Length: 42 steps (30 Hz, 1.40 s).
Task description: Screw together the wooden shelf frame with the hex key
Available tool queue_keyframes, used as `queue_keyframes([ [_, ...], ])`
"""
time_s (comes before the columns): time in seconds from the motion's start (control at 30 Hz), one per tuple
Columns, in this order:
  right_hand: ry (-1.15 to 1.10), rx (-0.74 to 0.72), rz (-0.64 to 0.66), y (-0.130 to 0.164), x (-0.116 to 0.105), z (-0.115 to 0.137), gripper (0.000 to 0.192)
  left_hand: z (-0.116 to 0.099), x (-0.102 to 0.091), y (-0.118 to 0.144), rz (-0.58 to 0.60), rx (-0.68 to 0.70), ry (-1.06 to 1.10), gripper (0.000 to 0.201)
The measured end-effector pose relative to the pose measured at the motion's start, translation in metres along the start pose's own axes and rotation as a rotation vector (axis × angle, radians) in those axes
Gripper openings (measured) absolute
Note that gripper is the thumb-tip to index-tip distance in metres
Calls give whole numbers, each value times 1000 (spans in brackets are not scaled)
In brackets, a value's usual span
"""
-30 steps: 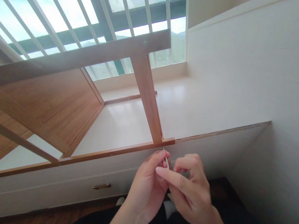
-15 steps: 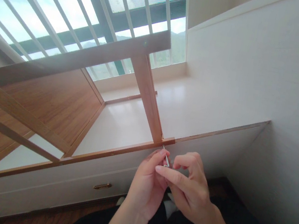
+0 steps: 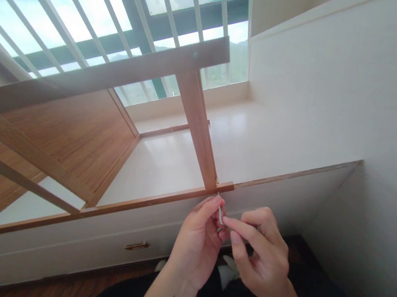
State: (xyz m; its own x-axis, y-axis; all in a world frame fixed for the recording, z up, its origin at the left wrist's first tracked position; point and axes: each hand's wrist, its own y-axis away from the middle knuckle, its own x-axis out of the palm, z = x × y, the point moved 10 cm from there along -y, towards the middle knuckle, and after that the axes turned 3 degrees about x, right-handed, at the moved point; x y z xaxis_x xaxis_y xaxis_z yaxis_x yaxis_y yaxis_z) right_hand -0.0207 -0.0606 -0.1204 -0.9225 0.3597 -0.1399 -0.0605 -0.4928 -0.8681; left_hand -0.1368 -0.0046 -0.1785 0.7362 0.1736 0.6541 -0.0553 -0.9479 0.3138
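Note:
A thin metal hex key (image 3: 220, 215) is pinched between the thumb and fingers of my left hand (image 3: 195, 239), in the lower middle of the head view. Its upper end meets the underside of the wooden frame's bottom rail (image 3: 171, 196), just below the upright slat (image 3: 201, 133). A fastener there is too small to make out. My right hand (image 3: 260, 252) is beside it on the right, its index fingertip at the key's bent lower end. The thumb of that hand stands apart from the key, and its other fingers are loosely curled.
The wooden frame's top rail (image 3: 120, 72) slants across the view toward a barred window (image 3: 92, 9). Behind the frame lies a white ledge (image 3: 258, 133), with a wood panel (image 3: 73, 122) at left. A white wall (image 3: 373, 106) rises at right. Below is a drawer handle (image 3: 136, 246).
My right hand has shifted slightly right, and its index fingertip is now at the key's lower end, where the thumb was before. My left hand stays in place on the key.

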Motion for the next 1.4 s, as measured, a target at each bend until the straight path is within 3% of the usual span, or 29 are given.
queue_keyframes([
  [0.2, -39, 11, 87, -1, 13, 5, 24, 1, -2, -2, -21, -1, 26, 38],
  [0.43, -65, 6, 226, -1, 29, 11, 38, 5, -5, -1, -60, -71, 72, 41],
  [0.57, -62, 23, 224, -3, 26, 12, 53, 8, 2, 0, -18, -120, 86, 44],
  [0.73, -48, 62, 178, -1, 19, 10, 59, 10, 7, -1, 17, -119, 34, 37],
  [1.07, -4, 97, 193, 2, 22, 10, 62, 7, 6, -3, -27, -55, 18, 42],
  [1.3, 59, 229, 161, -4, 7, 0, 63, 2, 7, -6, 62, 7, -42, 41],
  [1.4, 48, 158, 166, -6, 4, 7, 60, 1, 5, -6, 33, 2, -19, 39],
])
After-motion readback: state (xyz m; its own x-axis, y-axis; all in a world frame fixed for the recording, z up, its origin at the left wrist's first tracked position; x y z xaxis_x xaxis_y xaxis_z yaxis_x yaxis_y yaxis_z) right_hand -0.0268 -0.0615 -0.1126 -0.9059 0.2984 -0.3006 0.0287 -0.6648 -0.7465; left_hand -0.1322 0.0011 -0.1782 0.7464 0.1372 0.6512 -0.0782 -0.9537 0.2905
